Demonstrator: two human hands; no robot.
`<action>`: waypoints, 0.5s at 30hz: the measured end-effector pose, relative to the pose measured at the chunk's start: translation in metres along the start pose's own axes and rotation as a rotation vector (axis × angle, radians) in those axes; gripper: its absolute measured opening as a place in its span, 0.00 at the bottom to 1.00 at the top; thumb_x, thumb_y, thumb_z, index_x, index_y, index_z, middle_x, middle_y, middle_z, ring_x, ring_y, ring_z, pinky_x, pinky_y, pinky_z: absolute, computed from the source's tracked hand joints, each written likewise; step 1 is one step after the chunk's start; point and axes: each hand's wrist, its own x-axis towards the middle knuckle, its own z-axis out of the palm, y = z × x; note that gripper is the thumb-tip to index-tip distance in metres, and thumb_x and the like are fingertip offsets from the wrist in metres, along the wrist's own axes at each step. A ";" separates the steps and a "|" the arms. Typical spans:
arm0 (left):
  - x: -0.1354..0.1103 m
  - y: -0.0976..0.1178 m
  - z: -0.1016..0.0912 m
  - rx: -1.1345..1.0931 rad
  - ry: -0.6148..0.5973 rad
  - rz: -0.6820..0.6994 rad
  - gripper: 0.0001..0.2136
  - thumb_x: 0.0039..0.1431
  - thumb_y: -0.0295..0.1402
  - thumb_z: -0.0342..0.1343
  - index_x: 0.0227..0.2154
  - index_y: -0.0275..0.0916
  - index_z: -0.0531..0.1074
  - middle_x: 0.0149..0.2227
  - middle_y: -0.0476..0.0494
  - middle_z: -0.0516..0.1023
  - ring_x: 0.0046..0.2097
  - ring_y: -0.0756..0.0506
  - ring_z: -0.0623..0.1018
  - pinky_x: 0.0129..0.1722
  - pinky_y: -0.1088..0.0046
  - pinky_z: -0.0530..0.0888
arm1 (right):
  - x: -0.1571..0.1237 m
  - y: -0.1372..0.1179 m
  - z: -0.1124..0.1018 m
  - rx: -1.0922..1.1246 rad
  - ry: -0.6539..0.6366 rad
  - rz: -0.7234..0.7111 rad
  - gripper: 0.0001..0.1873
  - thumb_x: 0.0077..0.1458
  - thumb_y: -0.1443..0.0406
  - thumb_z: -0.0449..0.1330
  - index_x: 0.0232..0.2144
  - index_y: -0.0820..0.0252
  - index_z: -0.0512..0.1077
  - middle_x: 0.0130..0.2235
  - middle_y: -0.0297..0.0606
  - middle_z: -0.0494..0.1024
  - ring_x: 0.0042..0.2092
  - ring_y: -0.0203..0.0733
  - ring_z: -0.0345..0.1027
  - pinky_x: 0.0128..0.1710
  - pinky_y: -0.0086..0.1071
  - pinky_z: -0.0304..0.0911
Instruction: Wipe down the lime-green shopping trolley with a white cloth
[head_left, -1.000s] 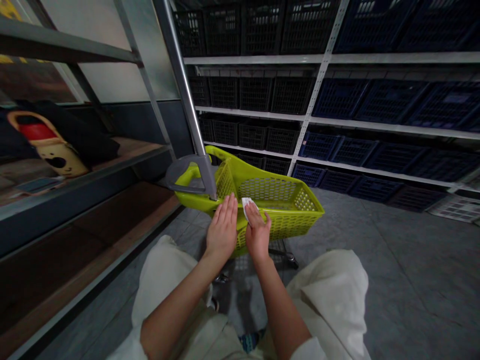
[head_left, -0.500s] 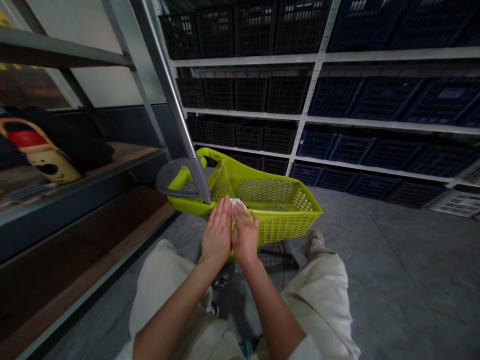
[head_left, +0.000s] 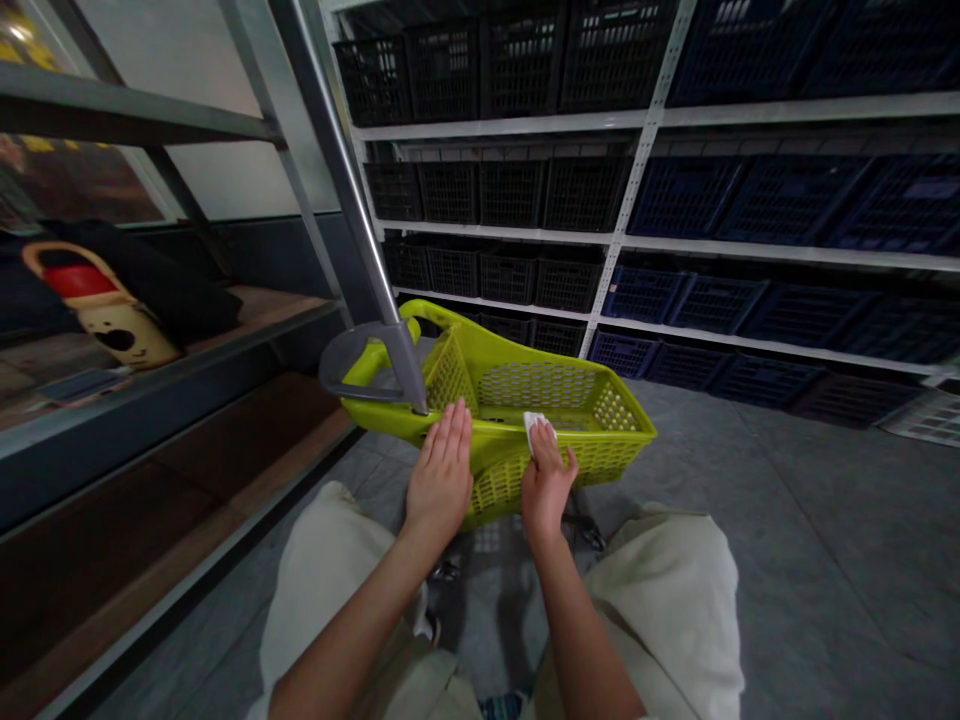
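Note:
A lime-green plastic basket (head_left: 600, 400) on a wheeled frame stands on the floor in front of my knees, with a grey metal handle pole (head_left: 352, 200) rising from its left end. My left hand (head_left: 442, 475) lies flat with fingers together against the basket's near rim, beside the pole's base. My right hand (head_left: 547, 480) presses a small white cloth (head_left: 534, 425) onto the near rim, fingers closed over it.
A metal shelf unit (head_left: 150, 370) stands at the left; a tan and red bag (head_left: 105, 315) and dark items lie on it. Racks of black crates (head_left: 510, 190) and blue crates (head_left: 772, 200) fill the back wall. Grey tiled floor (head_left: 825, 560) stretches to the right.
My right hand has slid the white cloth to the right along the basket rim, away from my left hand. My left hand stays near the pole's base.

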 end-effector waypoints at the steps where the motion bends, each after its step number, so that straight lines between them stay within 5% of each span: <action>1: 0.000 0.000 0.001 0.004 0.004 -0.003 0.37 0.57 0.28 0.49 0.69 0.21 0.47 0.73 0.30 0.47 0.73 0.37 0.49 0.71 0.57 0.53 | 0.001 -0.012 0.003 0.019 -0.022 -0.032 0.36 0.53 0.79 0.45 0.61 0.54 0.67 0.61 0.41 0.73 0.66 0.41 0.62 0.66 0.43 0.43; 7: 0.000 0.000 0.003 0.026 0.031 -0.030 0.32 0.62 0.27 0.44 0.69 0.23 0.50 0.72 0.31 0.49 0.73 0.38 0.51 0.70 0.57 0.56 | 0.005 -0.060 0.010 0.138 -0.164 -0.232 0.35 0.54 0.79 0.46 0.61 0.55 0.68 0.63 0.40 0.71 0.67 0.35 0.59 0.67 0.39 0.40; 15: 0.000 0.001 -0.004 -0.017 -0.015 -0.021 0.39 0.57 0.28 0.50 0.70 0.23 0.44 0.73 0.31 0.46 0.73 0.37 0.48 0.71 0.57 0.53 | 0.003 0.018 -0.010 -0.009 -0.017 -0.015 0.36 0.53 0.78 0.46 0.60 0.52 0.70 0.60 0.41 0.74 0.65 0.40 0.63 0.65 0.44 0.43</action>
